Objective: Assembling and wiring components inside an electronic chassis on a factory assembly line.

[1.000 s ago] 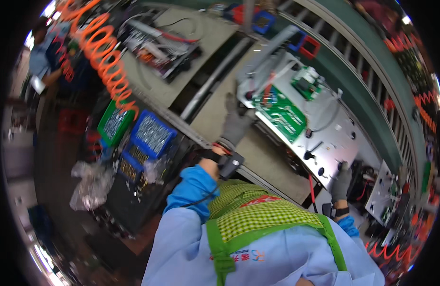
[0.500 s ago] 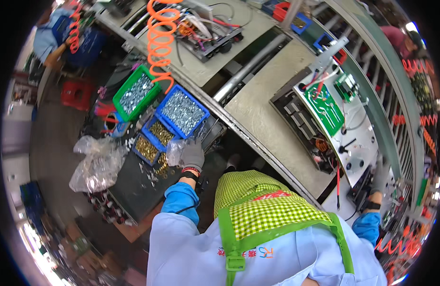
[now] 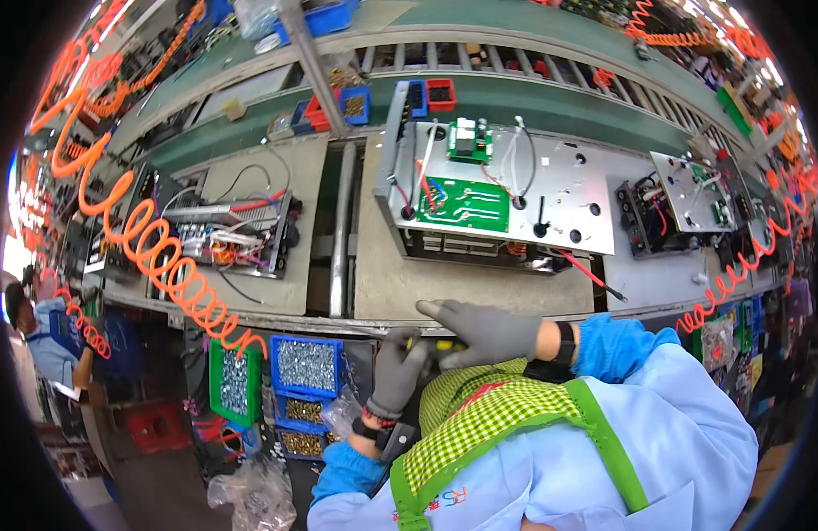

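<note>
My left hand (image 3: 396, 372), in a grey glove, is in front of my apron at the bench's near edge. Its fingers are curled in around a small black and yellow thing (image 3: 444, 346), mostly hidden between my hands; I cannot make out its kind. My gloved right hand (image 3: 493, 332) reaches in from the right beside it, fingers apart and stretched leftward over the bench edge. Beyond stands a metal chassis with a white panel (image 3: 564, 199), carrying a green circuit board (image 3: 471, 205). A red cable (image 3: 590, 273) with a dark end hangs from its front.
To my left are a blue bin of silvery fasteners (image 3: 306, 365), a green bin (image 3: 235, 380) and small bins of brass-coloured parts (image 3: 303, 442). An orange coiled hose (image 3: 161, 252) crosses above another open chassis (image 3: 232, 234). A further unit (image 3: 683, 199) stands right. Rollers run behind.
My view has swung from the bins toward the bench. My left hand has left the bins and clear bag; my right hand has come back from the far right. Both hands are now close together.
</note>
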`<act>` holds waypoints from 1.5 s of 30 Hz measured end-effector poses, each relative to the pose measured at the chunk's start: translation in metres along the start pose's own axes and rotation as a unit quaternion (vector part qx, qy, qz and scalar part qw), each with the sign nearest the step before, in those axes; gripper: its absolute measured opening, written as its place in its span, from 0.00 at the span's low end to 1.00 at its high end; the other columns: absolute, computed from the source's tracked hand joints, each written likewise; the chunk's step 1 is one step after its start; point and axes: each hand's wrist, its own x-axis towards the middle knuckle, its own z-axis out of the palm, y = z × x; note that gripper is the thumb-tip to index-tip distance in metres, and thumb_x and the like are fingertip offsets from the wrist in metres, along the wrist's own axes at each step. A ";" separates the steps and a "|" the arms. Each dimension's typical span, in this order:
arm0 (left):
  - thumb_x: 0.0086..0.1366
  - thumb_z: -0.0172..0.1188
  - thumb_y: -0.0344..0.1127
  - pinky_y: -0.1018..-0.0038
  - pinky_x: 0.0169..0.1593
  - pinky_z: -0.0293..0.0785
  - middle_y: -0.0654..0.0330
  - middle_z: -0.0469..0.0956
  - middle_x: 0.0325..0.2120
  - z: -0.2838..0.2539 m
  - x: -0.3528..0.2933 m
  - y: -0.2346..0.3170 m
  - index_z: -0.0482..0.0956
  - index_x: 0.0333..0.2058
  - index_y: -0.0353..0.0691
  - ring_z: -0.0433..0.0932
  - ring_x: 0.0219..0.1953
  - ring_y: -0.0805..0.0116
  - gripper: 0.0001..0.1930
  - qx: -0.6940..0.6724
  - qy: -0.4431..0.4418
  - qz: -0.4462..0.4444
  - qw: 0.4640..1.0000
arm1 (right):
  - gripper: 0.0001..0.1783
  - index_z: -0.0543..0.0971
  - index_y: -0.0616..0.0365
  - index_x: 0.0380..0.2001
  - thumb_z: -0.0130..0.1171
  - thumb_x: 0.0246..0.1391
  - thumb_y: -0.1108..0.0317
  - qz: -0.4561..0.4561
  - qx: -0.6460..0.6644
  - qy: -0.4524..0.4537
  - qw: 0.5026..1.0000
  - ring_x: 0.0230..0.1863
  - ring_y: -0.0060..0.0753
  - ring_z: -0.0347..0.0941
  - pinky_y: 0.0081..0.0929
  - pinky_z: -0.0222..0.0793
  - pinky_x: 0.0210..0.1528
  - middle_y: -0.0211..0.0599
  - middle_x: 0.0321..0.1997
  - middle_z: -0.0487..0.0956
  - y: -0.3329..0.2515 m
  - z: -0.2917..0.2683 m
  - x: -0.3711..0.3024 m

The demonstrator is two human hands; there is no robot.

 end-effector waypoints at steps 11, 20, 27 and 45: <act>0.62 0.62 0.39 0.74 0.38 0.76 0.58 0.79 0.37 0.018 0.102 0.052 0.73 0.54 0.39 0.79 0.35 0.70 0.22 0.225 0.027 0.159 0.961 | 0.23 0.74 0.46 0.59 0.57 0.59 0.64 0.188 -0.307 0.244 0.900 0.36 0.40 0.78 0.35 0.73 0.39 0.37 0.39 0.80 0.068 -0.150 -0.095; 0.59 0.66 0.45 0.65 0.54 0.71 0.47 0.73 0.56 0.023 0.174 0.055 0.67 0.58 0.32 0.75 0.54 0.54 0.33 0.172 0.241 0.289 0.911 | 0.15 0.79 0.45 0.49 0.57 0.58 0.63 0.207 -0.439 0.161 0.859 0.32 0.44 0.78 0.40 0.73 0.34 0.38 0.35 0.79 0.072 -0.171 -0.069; 0.63 0.63 0.41 0.67 0.52 0.71 0.51 0.80 0.46 0.016 0.202 0.038 0.71 0.54 0.34 0.79 0.48 0.60 0.25 0.187 0.214 0.239 0.928 | 0.08 0.83 0.49 0.32 0.59 0.48 0.64 0.125 -0.573 -0.030 0.809 0.31 0.47 0.79 0.45 0.74 0.33 0.41 0.24 0.80 0.056 -0.237 0.021; 0.64 0.61 0.45 0.67 0.52 0.75 0.49 0.79 0.48 0.135 0.162 -0.097 0.72 0.57 0.36 0.80 0.48 0.58 0.26 0.176 -0.184 0.028 0.967 | 0.17 0.74 0.57 0.45 0.62 0.59 0.58 -0.124 -0.534 0.250 0.798 0.33 0.27 0.76 0.27 0.75 0.36 0.30 0.33 0.78 -0.013 -0.256 0.076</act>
